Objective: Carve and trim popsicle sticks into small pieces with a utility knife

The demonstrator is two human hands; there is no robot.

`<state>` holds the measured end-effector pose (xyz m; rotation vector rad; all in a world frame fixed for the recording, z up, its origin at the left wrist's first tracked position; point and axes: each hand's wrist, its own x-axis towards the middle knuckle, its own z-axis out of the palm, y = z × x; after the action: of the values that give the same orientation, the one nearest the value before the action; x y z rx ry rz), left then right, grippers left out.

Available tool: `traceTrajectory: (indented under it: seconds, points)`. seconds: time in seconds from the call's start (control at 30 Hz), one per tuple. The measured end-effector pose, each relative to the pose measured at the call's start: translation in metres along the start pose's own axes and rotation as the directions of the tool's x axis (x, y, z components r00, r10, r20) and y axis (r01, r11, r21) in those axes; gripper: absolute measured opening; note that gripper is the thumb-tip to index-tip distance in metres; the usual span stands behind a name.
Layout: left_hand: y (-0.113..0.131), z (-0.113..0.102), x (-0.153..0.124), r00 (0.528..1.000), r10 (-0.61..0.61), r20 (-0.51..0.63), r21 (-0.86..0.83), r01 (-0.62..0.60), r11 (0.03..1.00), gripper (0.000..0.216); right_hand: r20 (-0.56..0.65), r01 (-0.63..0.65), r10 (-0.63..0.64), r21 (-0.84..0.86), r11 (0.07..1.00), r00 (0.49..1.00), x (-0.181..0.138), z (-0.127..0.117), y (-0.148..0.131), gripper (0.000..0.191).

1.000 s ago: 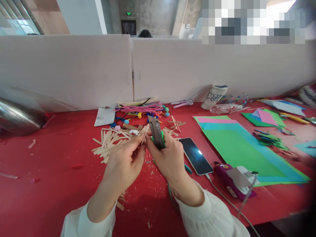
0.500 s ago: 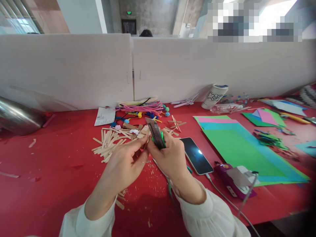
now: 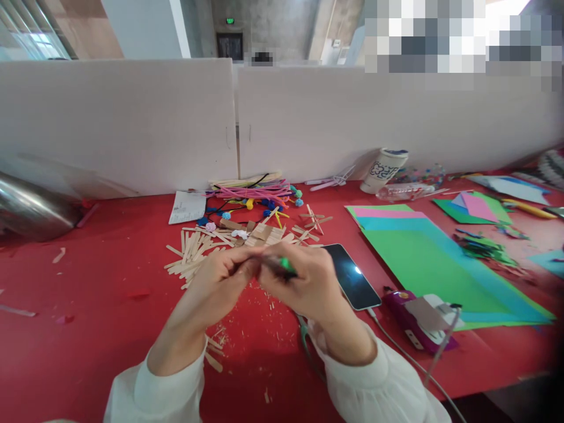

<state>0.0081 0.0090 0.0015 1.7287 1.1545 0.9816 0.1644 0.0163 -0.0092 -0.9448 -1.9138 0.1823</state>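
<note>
My right hand (image 3: 304,282) is closed round a utility knife (image 3: 285,267) with a green part, blurred by motion. Its blade end points toward my left hand (image 3: 224,282), whose thumb and fingers are pinched together. Whatever the left fingers hold is too small and hidden to make out. Both hands meet above the red tabletop, fingertips close together. Just beyond them lie a pile of wooden craft sticks (image 3: 194,252) and a flat piece of joined sticks (image 3: 264,235). Small wood shavings (image 3: 220,329) are scattered below the hands.
A phone (image 3: 352,279) on a cable lies right of my hands, near a purple power bank (image 3: 414,323). Scissors (image 3: 306,338) lie partly under my right wrist. Coloured paper (image 3: 440,264), a tilted paper cup (image 3: 383,170) and pipe cleaners (image 3: 255,192) are farther off. A white partition (image 3: 118,123) stands behind.
The utility knife has tipped down from upright, its blade now low between the hands. My right hand has turned with it, and the left fingers have drawn closer together.
</note>
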Motion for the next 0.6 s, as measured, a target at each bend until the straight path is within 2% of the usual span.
traceTrajectory:
  seconds: [0.03,0.1,0.17,0.27,0.43,0.5,0.6]
  points:
    - [0.000,0.000,0.001,1.000,-0.004,-0.025,0.011,0.004,1.000,0.027,-0.051,-0.079,0.079,0.017,0.997,0.996,0.000,-0.004,0.001,0.012]
    - [0.000,-0.002,0.001,0.997,-0.012,-0.081,0.040,0.015,0.999,0.026,-0.164,-0.237,0.248,0.081,0.968,0.955,0.001,-0.010,0.003,0.016]
    - [0.002,-0.003,0.001,0.993,-0.019,-0.114,0.039,0.024,0.999,0.022,-0.203,-0.333,0.366,0.179,0.926,0.908,0.003,-0.014,0.006,0.019]
    - [0.005,-0.005,0.001,0.990,-0.031,-0.137,-0.001,0.031,1.000,0.016,-0.095,-0.389,0.427,0.273,0.880,0.899,0.006,-0.013,0.009,0.014]
    - [0.003,-0.007,0.000,0.983,-0.064,-0.173,-0.060,0.054,0.997,0.014,0.111,-0.479,0.469,0.307,0.822,0.876,0.007,-0.009,0.010,0.018]
    - [-0.001,-0.008,0.001,0.970,-0.088,-0.226,-0.157,0.052,0.986,0.015,0.173,-0.504,0.474,0.321,0.802,0.863,0.006,-0.010,0.009,0.021]
    - [-0.006,-0.007,0.002,0.947,-0.096,-0.306,-0.342,-0.015,0.940,0.019,0.304,-0.529,0.440,0.355,0.770,0.845,0.006,-0.010,0.008,0.026]
